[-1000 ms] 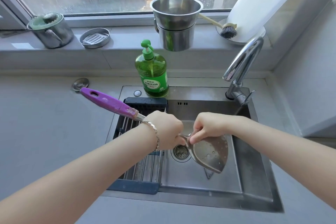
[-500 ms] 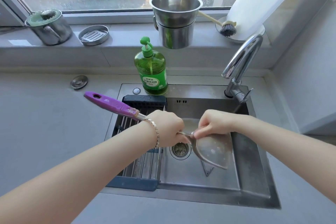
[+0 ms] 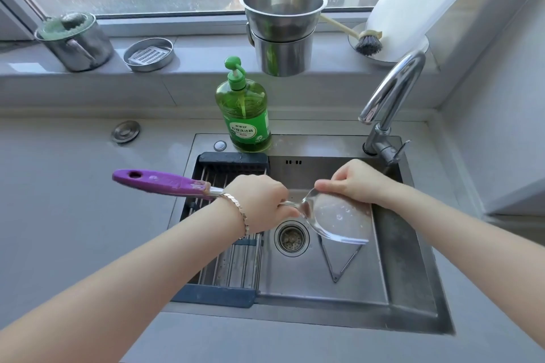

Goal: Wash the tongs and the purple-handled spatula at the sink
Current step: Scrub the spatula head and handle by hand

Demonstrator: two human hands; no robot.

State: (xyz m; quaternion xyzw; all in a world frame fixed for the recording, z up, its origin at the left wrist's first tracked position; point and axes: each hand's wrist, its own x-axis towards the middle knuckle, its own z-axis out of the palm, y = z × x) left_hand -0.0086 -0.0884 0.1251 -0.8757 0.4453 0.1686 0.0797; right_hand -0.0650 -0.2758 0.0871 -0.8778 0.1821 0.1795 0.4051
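Centre frame, over the one sink [image 3: 413,312], the left hand [image 3: 259,203] grips the one spatula [image 3: 339,218] and the right hand [image 3: 356,183] curls its fingers on the blade, above one tongs [image 3: 335,278] on the basin floor

Head cam, looking fwd & down, close over sink [image 3: 413,289] w/ windowsill beyond.
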